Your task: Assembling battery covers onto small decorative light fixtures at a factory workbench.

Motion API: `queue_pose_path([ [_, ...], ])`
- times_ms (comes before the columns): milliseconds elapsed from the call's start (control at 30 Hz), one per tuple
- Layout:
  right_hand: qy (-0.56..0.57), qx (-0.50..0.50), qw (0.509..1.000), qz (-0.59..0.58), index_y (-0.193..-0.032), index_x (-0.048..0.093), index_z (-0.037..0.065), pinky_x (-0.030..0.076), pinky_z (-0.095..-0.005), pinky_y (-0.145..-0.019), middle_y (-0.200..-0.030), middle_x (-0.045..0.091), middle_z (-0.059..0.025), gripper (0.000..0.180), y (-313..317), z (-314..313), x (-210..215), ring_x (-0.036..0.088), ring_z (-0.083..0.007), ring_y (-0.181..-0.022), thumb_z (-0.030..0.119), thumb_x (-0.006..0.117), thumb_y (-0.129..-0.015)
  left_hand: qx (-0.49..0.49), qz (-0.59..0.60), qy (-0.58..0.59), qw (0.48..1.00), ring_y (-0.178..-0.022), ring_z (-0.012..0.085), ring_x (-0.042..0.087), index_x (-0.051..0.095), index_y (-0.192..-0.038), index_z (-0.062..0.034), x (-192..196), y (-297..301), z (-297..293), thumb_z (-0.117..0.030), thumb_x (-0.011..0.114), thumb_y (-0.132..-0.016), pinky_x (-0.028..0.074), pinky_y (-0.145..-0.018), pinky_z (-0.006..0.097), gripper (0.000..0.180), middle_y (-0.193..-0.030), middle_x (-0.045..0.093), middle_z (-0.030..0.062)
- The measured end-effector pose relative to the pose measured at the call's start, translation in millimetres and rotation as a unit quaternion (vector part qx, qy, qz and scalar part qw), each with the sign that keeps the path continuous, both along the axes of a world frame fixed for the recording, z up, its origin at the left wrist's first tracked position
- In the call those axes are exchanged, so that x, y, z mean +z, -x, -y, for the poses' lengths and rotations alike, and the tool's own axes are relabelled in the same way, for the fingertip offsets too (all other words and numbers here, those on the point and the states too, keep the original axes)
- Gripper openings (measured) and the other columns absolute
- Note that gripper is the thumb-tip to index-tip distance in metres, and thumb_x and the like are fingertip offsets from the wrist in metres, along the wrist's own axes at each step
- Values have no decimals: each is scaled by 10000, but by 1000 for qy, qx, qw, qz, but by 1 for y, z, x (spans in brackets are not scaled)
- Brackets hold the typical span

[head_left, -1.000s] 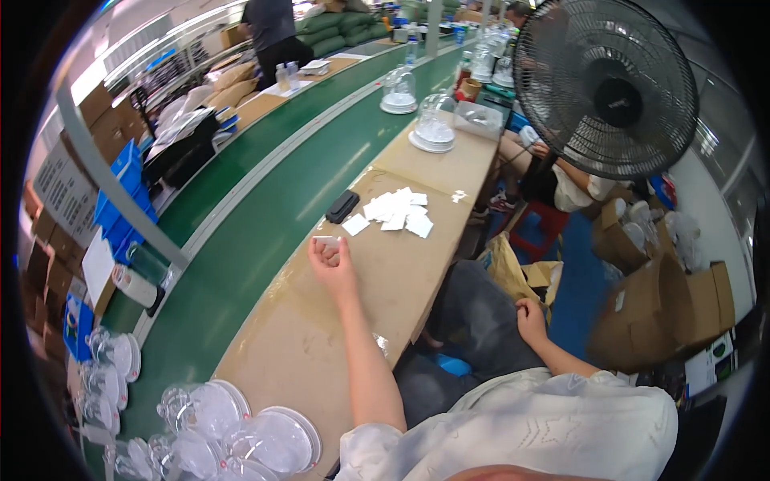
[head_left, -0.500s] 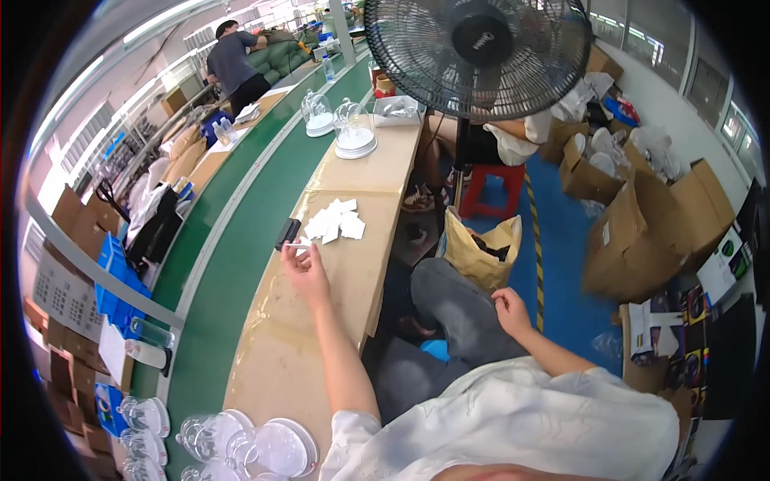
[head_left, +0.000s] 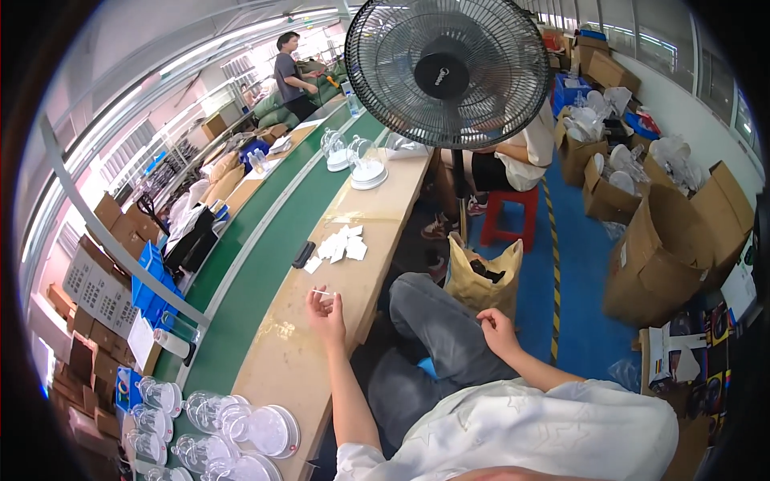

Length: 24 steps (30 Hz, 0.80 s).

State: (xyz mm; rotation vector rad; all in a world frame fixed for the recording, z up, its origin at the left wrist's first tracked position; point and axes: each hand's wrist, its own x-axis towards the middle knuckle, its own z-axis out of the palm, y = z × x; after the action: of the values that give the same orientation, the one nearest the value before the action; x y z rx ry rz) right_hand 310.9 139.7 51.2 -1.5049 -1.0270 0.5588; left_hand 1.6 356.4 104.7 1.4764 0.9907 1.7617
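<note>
My left hand (head_left: 327,322) is raised above the tan tabletop (head_left: 282,329). Its thumb and fingers pinch a thin white strip (head_left: 322,292), seen nearly edge-on; I cannot tell what kind of piece it is. Just beyond lies a loose pile of small white cards (head_left: 341,244), with a small black block-shaped object (head_left: 303,254) at its left. My right hand (head_left: 499,333) is by my thigh, fingers curled closed; what is inside them, if anything, is hidden.
Clear dome covers on white bases (head_left: 273,430) crowd the near left, and two more domes (head_left: 369,172) stand farther along. A green belt (head_left: 249,280) runs beside the tabletop. A black fan (head_left: 445,72) stands ahead, a yellow bag (head_left: 483,276) by my knee, cardboard boxes (head_left: 654,260) at right.
My left hand has drawn back toward me from the cards and black object, still pinching the white strip. The view has shifted. The standing person far off has turned to the right.
</note>
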Motion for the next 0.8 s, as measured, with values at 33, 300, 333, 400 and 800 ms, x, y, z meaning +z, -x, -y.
queue_pose_path([
  [33,0,2,1000,-15,-926,620,20,467,-269,-665,-796,612,-58,99,-2,4,5,571,-132,-705,25,536,-875,-1,0,0,1000,-751,88,568,403,-1332,-40,-2,-4,6,17,655,-848,465,-636,213,548,-1218,576,134],
  [300,-59,21,996,-63,-914,615,20,405,-211,-595,-727,555,16,82,-27,-9,32,484,-44,-643,20,539,-882,15,-23,32,999,-823,115,588,397,-1334,-14,2,-6,34,-60,640,-895,514,-728,253,505,-1178,609,137],
  [333,-65,32,996,-58,-916,617,20,402,-207,-591,-724,552,24,83,-26,-13,43,482,-39,-639,21,540,-884,21,-20,31,999,-823,115,588,397,-1334,-14,-1,-1,35,-60,640,-895,514,-728,253,505,-1178,609,137],
  [400,-87,61,992,-66,-925,618,18,402,-201,-611,-743,556,28,89,-27,-22,61,489,-36,-667,26,537,-889,37,-22,25,999,-811,115,592,398,-1331,-9,-11,9,32,-77,642,-899,504,-720,242,501,-1146,624,130],
  [800,-147,210,923,-288,-972,589,36,433,-223,-623,-784,588,-32,123,-22,-53,142,542,-99,-667,72,473,-954,73,17,82,994,-804,124,623,384,-1321,32,-14,18,32,-77,651,-889,527,-717,247,519,-1165,624,161],
])
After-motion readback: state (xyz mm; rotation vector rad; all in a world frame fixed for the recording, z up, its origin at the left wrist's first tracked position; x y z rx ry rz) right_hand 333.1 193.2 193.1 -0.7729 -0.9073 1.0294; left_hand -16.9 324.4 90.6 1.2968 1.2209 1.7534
